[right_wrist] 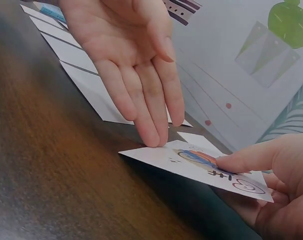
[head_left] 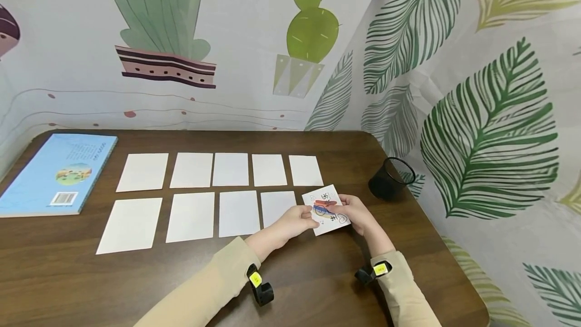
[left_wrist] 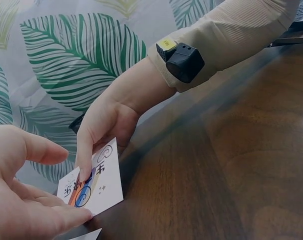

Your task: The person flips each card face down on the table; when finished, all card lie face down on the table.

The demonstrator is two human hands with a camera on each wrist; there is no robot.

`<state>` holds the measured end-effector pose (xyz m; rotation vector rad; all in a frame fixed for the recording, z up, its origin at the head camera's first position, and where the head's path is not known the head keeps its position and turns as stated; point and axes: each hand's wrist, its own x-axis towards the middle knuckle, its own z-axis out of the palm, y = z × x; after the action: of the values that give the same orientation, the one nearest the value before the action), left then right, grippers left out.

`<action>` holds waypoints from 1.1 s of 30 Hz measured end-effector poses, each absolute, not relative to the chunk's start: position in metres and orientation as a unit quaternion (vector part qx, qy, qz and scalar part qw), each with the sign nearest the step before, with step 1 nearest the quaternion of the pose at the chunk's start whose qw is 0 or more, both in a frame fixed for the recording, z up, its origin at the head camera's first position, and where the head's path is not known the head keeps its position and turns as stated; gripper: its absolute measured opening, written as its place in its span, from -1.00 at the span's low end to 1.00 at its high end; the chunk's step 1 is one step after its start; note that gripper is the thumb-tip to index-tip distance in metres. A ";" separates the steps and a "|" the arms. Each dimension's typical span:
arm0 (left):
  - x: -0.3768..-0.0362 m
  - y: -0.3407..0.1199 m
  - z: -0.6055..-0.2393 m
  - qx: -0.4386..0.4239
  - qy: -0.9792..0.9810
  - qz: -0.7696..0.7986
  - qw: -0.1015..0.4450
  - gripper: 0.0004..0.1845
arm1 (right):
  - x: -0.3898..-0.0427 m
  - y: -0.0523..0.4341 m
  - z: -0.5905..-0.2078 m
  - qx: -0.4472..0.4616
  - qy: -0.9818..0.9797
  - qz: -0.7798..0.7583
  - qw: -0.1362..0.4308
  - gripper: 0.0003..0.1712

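Note:
My right hand [head_left: 358, 212] pinches a white card [head_left: 333, 223] with a colourful drawing and black characters, thumb on its printed face and fingers beneath. The card is tilted above the brown table in the right wrist view. My left hand [head_left: 292, 223] is at the card's left edge, its fingers extended and the fingertips [right_wrist: 150, 140] right at the card's border. In the left wrist view its thumb [left_wrist: 46, 150] stands apart from the card. Left of the hands, blank white cards [head_left: 239, 213] lie in two rows.
A blue book [head_left: 41, 173] lies at the table's left side. Near the right edge is a black mesh cup [head_left: 386, 183]. The wooden table [head_left: 204, 281] meets a patterned wall covering [head_left: 245, 39] behind and to the right.

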<state>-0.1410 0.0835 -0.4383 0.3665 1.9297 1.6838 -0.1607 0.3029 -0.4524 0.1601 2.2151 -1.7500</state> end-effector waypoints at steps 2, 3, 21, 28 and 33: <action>-0.141 0.083 -0.438 0.135 0.717 0.627 0.273 -0.32 | -0.161 0.302 -0.452 0.061 0.775 -0.611 0.153 -0.46; -0.141 0.083 -0.438 0.135 0.716 0.628 0.274 -0.31 | -0.160 0.302 -0.451 0.062 0.776 -0.609 0.152 -0.46; -0.168 0.075 -0.420 0.100 0.663 0.705 0.231 -0.51 | -0.167 0.279 -0.421 0.052 0.783 -0.615 0.076 -0.49; -0.173 0.076 -0.412 0.084 0.669 0.702 0.228 -0.50 | -0.167 0.263 -0.412 0.038 0.773 -0.630 0.066 -0.54; -0.177 0.077 -0.412 0.085 0.667 0.703 0.233 -0.41 | -0.167 0.257 -0.411 0.020 0.770 -0.635 0.062 -0.54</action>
<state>-0.1765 0.0766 -0.4121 0.2329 1.8314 1.9318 -0.1670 0.2570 -0.4112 0.0602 2.3288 -1.9190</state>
